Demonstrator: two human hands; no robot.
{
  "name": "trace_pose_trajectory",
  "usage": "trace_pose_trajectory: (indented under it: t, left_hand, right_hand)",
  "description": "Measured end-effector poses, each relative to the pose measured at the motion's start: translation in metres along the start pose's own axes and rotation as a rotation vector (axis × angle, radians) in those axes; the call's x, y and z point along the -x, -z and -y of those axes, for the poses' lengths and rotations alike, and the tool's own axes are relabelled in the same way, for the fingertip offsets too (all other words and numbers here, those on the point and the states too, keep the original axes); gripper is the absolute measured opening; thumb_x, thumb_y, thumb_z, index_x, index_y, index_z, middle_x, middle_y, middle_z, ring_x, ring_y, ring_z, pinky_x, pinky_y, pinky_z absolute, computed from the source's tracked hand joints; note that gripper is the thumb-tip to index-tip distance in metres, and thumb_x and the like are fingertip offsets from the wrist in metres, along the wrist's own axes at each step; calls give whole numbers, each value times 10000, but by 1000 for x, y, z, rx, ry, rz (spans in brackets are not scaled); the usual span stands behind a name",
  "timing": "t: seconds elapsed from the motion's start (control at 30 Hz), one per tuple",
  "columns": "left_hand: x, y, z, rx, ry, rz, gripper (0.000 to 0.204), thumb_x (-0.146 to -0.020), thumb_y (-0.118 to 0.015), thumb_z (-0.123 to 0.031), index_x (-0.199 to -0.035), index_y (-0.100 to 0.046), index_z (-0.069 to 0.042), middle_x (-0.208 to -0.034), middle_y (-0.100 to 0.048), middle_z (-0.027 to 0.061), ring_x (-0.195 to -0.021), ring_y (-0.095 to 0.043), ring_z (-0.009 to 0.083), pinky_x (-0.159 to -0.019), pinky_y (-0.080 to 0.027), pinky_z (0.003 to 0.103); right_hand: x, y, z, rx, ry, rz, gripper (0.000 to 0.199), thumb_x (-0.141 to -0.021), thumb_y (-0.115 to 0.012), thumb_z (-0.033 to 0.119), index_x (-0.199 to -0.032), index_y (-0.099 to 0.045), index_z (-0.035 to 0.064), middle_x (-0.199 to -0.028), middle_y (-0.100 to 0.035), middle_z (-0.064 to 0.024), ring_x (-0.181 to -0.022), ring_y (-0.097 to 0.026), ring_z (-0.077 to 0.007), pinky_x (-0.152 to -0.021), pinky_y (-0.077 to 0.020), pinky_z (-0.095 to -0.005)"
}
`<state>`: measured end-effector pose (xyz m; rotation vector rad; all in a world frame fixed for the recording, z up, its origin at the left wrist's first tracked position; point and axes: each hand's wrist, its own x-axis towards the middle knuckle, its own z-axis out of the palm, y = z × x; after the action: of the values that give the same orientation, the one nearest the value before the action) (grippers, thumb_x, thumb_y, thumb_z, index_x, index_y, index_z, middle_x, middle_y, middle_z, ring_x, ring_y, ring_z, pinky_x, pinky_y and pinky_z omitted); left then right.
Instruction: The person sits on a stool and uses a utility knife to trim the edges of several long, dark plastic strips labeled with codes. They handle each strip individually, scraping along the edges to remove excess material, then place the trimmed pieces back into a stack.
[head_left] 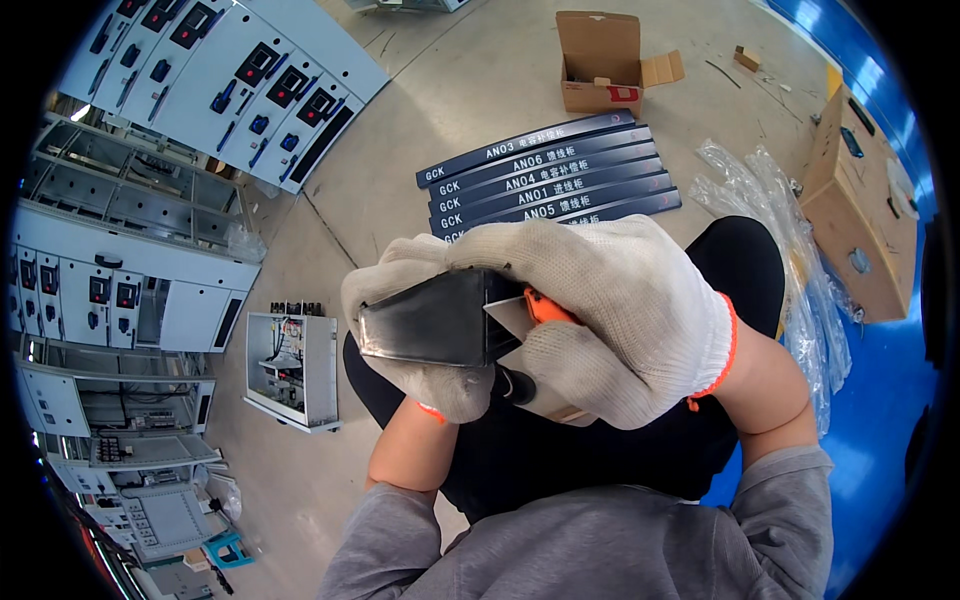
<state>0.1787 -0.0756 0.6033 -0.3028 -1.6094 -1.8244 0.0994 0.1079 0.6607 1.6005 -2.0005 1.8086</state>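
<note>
Both my hands wear off-white knitted gloves with orange cuff edging and meet above my lap. My left hand (462, 392) is closed around a black, smooth, box-shaped part (425, 318), its thumb below and fingers behind. My right hand (620, 290) is curled closed at the right end of that part. Between its fingers shows an orange tool or handle (548, 308) beside a flat grey piece; its kind is not clear. A dark rounded end (515, 386) pokes out below. Just beyond my hands lies a stack of long dark-blue label strips (548, 165) with white lettering.
An open cardboard box (602, 95) stands beyond the strips. Clear plastic wrap (790, 270) and a larger carton (862, 205) lie to the right. At left are grey switchgear cabinets (330, 75) and an open drawer unit (292, 368) on the floor.
</note>
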Motion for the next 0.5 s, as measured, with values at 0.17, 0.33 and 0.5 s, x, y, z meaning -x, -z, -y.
trace_pose_trajectory:
  t: [0.17,0.33,0.5]
  left_hand:
    - [8,3,-2,37,126,-36,454,-927,-740,-271,-1280,-533,-74,-1242,-594,104,-1164,-604,207,-1015,-533,355]
    - [9,9,3,-64,103,-13,455,-981,-645,-393,-1313,-538,-100,-1308,-552,78,-1218,-568,193,-1056,-500,358]
    - [11,8,-3,-61,111,-14,561,-983,-549,-551,-1339,-517,-118,-1286,-564,77,-1253,-552,198,-1099,-476,398]
  right_hand:
    - [-3,-1,-6,100,101,-42,513,-808,-623,116,-1294,-657,-43,-775,-689,-100,-649,-703,-246,-616,-570,-341]
    - [-1,-2,-4,92,85,-44,563,-747,-650,111,-1294,-674,-21,-797,-671,-87,-664,-688,-251,-619,-560,-353]
    - [0,-5,-1,150,67,-58,584,-683,-697,125,-1257,-696,18,-784,-646,-62,-650,-665,-246,-603,-542,-346]
